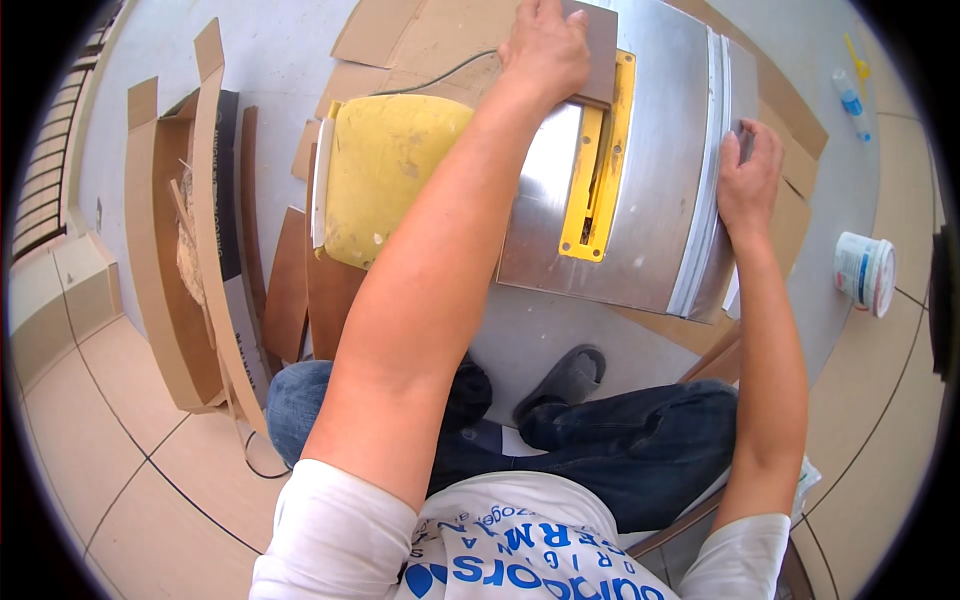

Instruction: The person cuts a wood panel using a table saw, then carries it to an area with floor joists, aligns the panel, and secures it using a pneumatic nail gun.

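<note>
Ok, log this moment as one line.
left hand: on brown board; right hand: at metal tabletop, right edge; yellow slotted plate: in tabletop

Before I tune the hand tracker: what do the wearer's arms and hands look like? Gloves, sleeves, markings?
No gloves: left hand and right hand are bare. No watch or band shows on either wrist. Forearms bare, without visible markings; short, plain white sleeves belong to a T-shirt with blue print on its front.
</note>
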The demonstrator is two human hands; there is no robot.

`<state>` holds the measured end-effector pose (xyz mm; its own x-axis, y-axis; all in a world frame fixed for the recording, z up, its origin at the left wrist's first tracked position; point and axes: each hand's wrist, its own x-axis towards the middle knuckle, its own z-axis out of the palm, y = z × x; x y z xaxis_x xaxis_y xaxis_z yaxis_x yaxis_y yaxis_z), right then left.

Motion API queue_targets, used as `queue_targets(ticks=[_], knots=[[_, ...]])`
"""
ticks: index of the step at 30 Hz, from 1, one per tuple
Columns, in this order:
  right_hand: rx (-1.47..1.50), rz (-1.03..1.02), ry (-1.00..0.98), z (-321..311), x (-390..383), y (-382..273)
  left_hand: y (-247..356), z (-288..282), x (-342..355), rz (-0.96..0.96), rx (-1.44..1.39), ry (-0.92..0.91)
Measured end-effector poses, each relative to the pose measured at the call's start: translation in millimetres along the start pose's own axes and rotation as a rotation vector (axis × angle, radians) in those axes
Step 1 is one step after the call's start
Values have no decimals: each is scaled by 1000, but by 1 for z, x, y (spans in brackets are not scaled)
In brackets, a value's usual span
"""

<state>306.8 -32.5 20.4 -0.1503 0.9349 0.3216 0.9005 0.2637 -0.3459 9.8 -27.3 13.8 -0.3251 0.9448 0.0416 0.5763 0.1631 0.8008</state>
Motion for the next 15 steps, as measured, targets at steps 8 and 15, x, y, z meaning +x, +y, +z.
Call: queue_targets(ticks=[8,15], knots=[[34,14,-4,3,-2,-1,-20,17,28,41,-20,45],[33,21,-2,3,-2,-5,-18,11,26,45,-18,50]])
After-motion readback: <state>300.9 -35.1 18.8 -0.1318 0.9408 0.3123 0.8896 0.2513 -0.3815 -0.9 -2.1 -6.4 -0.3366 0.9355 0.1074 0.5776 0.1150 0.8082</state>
